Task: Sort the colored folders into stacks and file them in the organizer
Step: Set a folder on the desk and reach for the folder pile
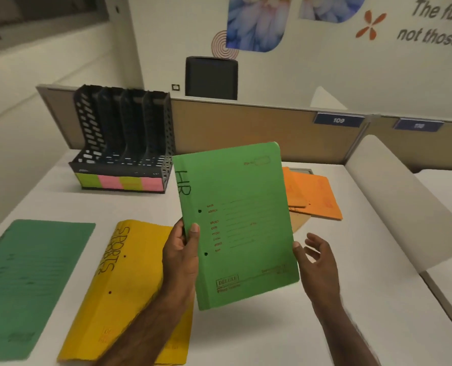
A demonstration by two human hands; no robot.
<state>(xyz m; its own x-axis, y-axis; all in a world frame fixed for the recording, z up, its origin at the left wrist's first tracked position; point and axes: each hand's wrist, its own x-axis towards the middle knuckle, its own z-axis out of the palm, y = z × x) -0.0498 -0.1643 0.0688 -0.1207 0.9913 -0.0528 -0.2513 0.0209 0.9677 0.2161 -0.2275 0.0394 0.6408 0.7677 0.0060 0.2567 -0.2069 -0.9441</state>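
Two hands are working over the white bench (219, 339). I am holding a light green folder (235, 223) marked "HR" up off the bench, in front of the black organizer (122, 138) and a little to its right. My left hand (181, 257) is gripping the folder's spine edge, thumb lying on the cover and fingers curling behind. My right hand (316, 262) is hovering at the opposite edge with fingers loosely spread, thumb tip just touching that edge and gripping nothing. Nearer to me than the organizer, a yellow folder stack (119, 286) marked "SPORTS" is lying flat, partly under my left forearm. A darker green folder (32, 281) is lying flat beside the yellow one, on its left. Orange folders (314, 194) are lying well right of the organizer, partly hidden behind the folder I am holding.
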